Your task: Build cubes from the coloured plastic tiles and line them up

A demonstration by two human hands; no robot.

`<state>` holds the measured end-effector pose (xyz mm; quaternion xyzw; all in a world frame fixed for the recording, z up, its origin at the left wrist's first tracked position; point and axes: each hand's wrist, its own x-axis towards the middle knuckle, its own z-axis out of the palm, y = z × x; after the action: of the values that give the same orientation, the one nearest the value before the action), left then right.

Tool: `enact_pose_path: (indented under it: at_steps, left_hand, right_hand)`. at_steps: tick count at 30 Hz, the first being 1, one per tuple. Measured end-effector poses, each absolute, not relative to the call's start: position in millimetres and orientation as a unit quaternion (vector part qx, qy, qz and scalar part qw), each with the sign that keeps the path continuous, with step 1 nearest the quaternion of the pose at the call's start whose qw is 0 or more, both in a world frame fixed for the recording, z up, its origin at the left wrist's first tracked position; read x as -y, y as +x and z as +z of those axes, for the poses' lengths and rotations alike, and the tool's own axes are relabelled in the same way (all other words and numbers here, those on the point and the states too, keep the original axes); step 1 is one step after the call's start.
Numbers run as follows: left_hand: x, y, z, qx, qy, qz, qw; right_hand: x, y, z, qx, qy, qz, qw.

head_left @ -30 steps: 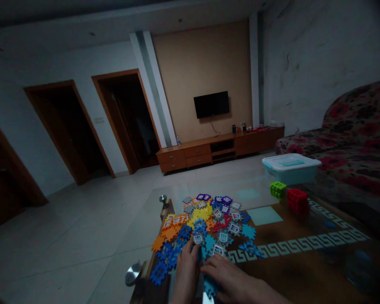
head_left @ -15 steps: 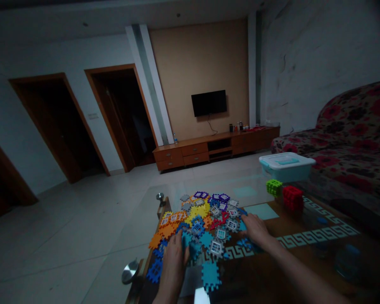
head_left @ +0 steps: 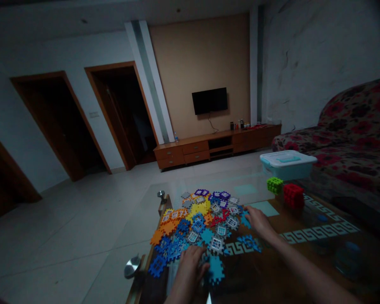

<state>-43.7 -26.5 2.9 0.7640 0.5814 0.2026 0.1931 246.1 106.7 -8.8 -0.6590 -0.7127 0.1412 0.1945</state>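
Observation:
A large heap of interlocking plastic gear-edged tiles (head_left: 199,228) in blue, orange, yellow, purple, red and grey lies on the glass-topped coffee table (head_left: 316,236), some with white window inserts. My left hand (head_left: 188,270) presses on the heap's front edge among blue tiles, next to a light-blue tile (head_left: 215,270). On the heap's right side, my right hand (head_left: 258,221) rests with fingers apart, its fingertips at a blue tile (head_left: 245,220). Beyond it stand a green tile cube (head_left: 275,185) and a red tile block (head_left: 293,196).
A lidded turquoise plastic box (head_left: 286,164) stands past the table's far end, before a floral sofa (head_left: 345,126). A metal corner fitting (head_left: 132,267) marks the table's left side. Beyond lie a tiled floor, a low wooden cabinet (head_left: 215,145) and a wall-mounted TV (head_left: 209,101).
My hands were together at the heap's front a second ago; my right hand has since moved to the heap's right side. The light-blue tile has shifted slightly, and the view has turned a little.

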Motion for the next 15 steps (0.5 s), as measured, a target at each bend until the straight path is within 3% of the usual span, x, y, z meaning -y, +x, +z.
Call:
enact_pose_path:
  at_steps: [6, 10, 15]
  left_hand:
    - [11, -49, 8, -0.685, 0.708, 0.150, 0.084]
    - [0, -45, 8, -0.719, 0.684, 0.114, 0.050]
    - [-1, -39, 13, -0.724, 0.682, 0.086, 0.059]
  right_hand:
    - [-63, 192, 10, 0.760, -0.487, 0.285, 0.324]
    - [-29, 145, 0, 0.782, -0.414, 0.362, 0.294]
    - [-22, 131, -13, 0.821, -0.428, 0.277, 0.258]
